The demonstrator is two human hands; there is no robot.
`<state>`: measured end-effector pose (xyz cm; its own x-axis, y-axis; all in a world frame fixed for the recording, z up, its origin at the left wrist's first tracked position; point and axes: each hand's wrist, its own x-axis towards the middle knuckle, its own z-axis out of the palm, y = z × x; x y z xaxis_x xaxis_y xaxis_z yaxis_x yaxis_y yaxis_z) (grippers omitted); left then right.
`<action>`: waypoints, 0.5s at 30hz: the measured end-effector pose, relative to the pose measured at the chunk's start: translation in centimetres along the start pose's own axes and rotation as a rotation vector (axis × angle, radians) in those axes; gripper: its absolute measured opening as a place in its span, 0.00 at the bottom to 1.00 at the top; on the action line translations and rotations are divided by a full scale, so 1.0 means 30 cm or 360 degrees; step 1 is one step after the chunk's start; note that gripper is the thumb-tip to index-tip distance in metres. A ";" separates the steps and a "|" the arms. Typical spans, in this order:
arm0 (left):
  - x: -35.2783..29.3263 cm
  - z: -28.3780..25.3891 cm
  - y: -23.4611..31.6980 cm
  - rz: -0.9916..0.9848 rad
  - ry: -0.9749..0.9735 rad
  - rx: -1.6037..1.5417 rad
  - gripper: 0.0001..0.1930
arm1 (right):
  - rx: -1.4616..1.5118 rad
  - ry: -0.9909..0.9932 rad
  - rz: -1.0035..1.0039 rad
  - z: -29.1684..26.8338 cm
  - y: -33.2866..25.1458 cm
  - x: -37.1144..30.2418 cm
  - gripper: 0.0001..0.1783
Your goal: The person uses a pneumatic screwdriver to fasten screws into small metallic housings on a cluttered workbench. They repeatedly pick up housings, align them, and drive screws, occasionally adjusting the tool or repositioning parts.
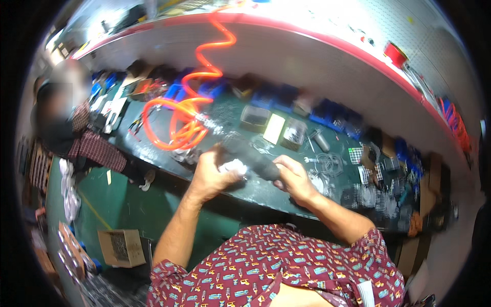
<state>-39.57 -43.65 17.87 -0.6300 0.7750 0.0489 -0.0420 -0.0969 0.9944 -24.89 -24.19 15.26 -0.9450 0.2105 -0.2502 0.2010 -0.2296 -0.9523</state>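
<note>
Above the bench's front edge my right hand (295, 180) is closed round the right end of a dark, thick, cylindrical tool (250, 156), blurred by motion. The tool slants up to the left, its far end near a coiled orange air hose (176, 120); whether they are joined I cannot tell. My left hand (208, 176) is closed, thumb and fingers on a small whitish, shiny piece (233, 167) right beside the tool. Its exact kind is smeared, and my fingers hide part of it.
Blue bins (286, 97) line the back of the dark green bench (266, 197). Clear boxes of small parts (294, 132), a yellow card (274, 128) and a grey cylinder (320, 140) stand nearby. A co-worker (97, 148) is at the left. An open carton (121, 247) is on the floor.
</note>
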 end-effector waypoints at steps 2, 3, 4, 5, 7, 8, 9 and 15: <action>0.008 0.083 -0.107 0.0156 0.0215 -0.0852 0.36 | -0.0078 -0.0064 0.0011 0.041 0.005 0.003 0.11; 0.007 0.133 -0.129 0.0111 0.0348 -0.1248 0.33 | -0.0115 -0.0100 -0.0010 0.055 0.014 0.003 0.11; 0.007 0.161 -0.153 0.0029 0.0558 -0.1421 0.22 | -0.0078 -0.0167 0.0122 0.049 0.015 0.004 0.11; 0.003 0.173 -0.153 0.0014 0.0617 -0.1450 0.14 | -0.0038 -0.0239 0.0252 0.038 0.014 0.007 0.11; 0.009 0.185 -0.160 -0.0020 0.0680 -0.1565 0.10 | 0.0139 -0.0359 0.0537 0.004 0.005 0.023 0.10; 0.012 0.188 -0.159 -0.0021 0.0647 -0.1613 0.08 | 0.0227 -0.0468 0.0651 -0.009 -0.007 0.038 0.10; 0.018 0.195 -0.165 -0.0008 0.0660 -0.1663 0.08 | 0.0312 -0.0596 0.0699 -0.036 -0.002 0.048 0.10; 0.049 0.207 -0.125 0.0089 0.0755 -0.1636 0.07 | -0.0028 -0.0594 0.0595 -0.221 0.122 0.131 0.13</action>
<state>-35.51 -38.27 14.80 -0.8721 0.4597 -0.1674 -0.4840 -0.7605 0.4328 -26.15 -17.90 9.65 -0.8349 -0.2364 -0.4972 0.5432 -0.2076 -0.8135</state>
